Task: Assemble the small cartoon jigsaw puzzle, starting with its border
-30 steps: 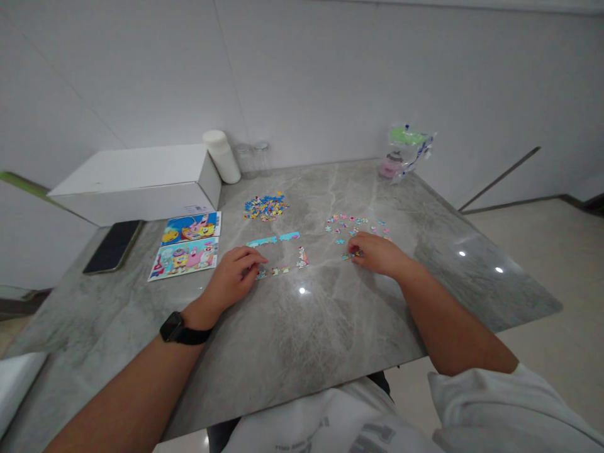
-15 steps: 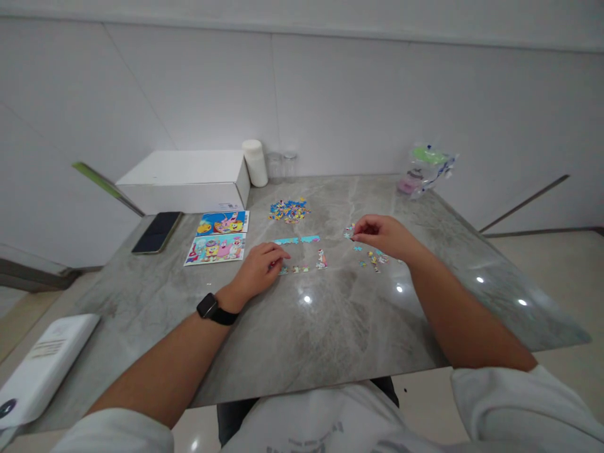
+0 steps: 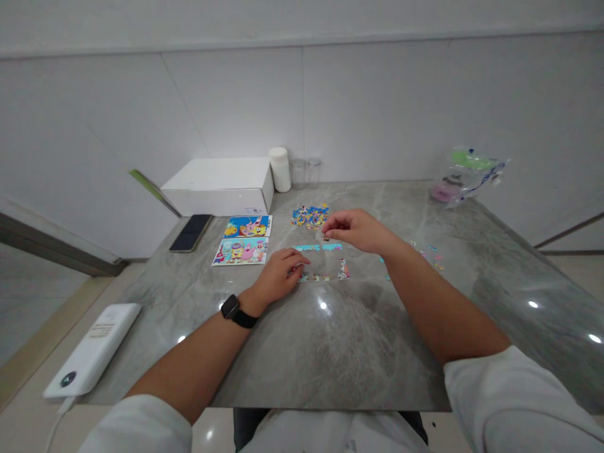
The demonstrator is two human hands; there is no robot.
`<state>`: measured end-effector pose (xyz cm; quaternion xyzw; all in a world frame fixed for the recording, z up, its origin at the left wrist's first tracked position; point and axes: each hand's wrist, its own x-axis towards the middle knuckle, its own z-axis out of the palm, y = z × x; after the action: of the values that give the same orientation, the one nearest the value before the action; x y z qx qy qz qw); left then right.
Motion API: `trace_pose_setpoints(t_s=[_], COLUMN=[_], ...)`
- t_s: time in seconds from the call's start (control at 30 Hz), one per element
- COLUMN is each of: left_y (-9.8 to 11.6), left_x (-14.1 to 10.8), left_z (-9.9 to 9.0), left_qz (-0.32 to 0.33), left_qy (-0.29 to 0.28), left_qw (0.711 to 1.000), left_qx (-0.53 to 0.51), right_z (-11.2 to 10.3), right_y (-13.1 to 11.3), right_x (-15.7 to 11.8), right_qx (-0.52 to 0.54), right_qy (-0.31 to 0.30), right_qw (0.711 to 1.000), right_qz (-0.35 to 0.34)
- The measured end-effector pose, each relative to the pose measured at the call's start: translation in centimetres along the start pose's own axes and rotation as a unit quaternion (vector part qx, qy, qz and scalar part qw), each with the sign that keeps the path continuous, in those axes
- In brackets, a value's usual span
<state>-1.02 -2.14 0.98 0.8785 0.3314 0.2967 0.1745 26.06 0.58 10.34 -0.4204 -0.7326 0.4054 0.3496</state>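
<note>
My right hand (image 3: pixel 352 228) pinches a small brownish puzzle piece (image 3: pixel 326 238) just above a light-blue strip of joined pieces (image 3: pixel 332 246). My left hand (image 3: pixel 282 274) lies at the left side of the partly assembled border, fingers loosely bent and apart; coloured pieces show under its fingertips. Along the near side runs a short row of joined pieces (image 3: pixel 321 277). An upright section with a white figure (image 3: pixel 344 269) forms the right side. Behind is a pile of loose blue and yellow pieces (image 3: pixel 310 216).
Two cartoon picture cards (image 3: pixel 241 250) lie left of the puzzle, beside a phone (image 3: pixel 190 233). A white box (image 3: pixel 217 186), a white bottle (image 3: pixel 280 170) and two glasses (image 3: pixel 313 173) stand at the back. Loose pieces (image 3: pixel 431 257) and a plastic bag (image 3: pixel 467 177) are right; a white power bank (image 3: pixel 94 349) is left.
My right hand has moved left from the loose pieces on the right to above the border strip, carrying a puzzle piece. My left hand stays by the border. The view has shifted left.
</note>
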Motion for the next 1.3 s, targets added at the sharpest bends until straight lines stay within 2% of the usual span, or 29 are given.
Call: trace_pose_setpoints(t_s=[0.17,0.37,0.47,0.63,0.87,1.07,1.3], left_y=[0.8,1.5,1.7,1.5,1.2,1.2,1.3], left_x=[0.1,0.2,0.1,0.0,0.1,0.1,0.1], left_z=[0.3,0.7,0.7,0.8,0.7,0.6,0.6], left_qz=[-0.019,-0.063,-0.076,-0.067,-0.071,-0.064,-0.061], left_qy=[0.025,0.065,0.077,0.084,0.102,0.104,0.094], left_qw=[0.997,0.989,0.987,0.987,0.984,0.986,0.989], left_qx=[-0.077,-0.120,-0.120,-0.122,-0.125,-0.114,-0.099], right_z=[2.9,5.3,5.9,6.2,5.2,5.5,5.7], right_y=[2.8,2.9,3.1,3.6,3.1,2.4,2.4], right_x=[-0.2,-0.2,-0.1,0.1,0.1,-0.3,-0.3], right_qx=[0.016,0.012,0.024,0.036,0.020,-0.051,-0.081], right_qy=[-0.058,-0.095,-0.082,-0.074,-0.029,-0.054,-0.062], right_qw=[0.998,0.995,0.996,0.996,0.999,0.997,0.995], right_qz=[0.035,0.032,0.035,0.044,0.014,0.014,0.015])
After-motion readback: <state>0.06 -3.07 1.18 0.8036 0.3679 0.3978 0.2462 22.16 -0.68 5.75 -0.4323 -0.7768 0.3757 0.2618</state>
